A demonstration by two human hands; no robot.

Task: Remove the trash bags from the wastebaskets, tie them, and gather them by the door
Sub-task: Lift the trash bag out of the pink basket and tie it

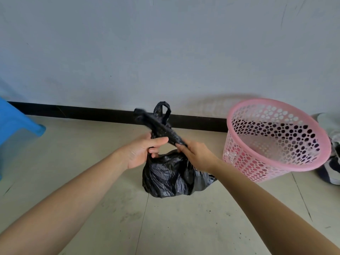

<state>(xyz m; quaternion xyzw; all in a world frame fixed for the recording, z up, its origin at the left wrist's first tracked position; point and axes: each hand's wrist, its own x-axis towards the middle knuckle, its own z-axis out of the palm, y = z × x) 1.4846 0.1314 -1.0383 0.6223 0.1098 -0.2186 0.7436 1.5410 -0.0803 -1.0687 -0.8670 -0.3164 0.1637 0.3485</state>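
A filled black trash bag [169,177] sits on the tiled floor in front of me, near the wall. Its two handle straps stick up and cross above it. My left hand [141,153] pinches the bag's neck and the base of one strap. My right hand [195,155] grips the other strap, which runs up and to the left across the first. A pink perforated wastebasket [276,140] stands to the right of the bag, tilted toward me, with no liner inside.
A grey wall with a black baseboard [92,112] runs behind the bag. A blue plastic stool [16,124] stands at the left edge. Shoes [331,168] lie on the floor right of the wastebasket. Pale floor tiles spread in front of me.
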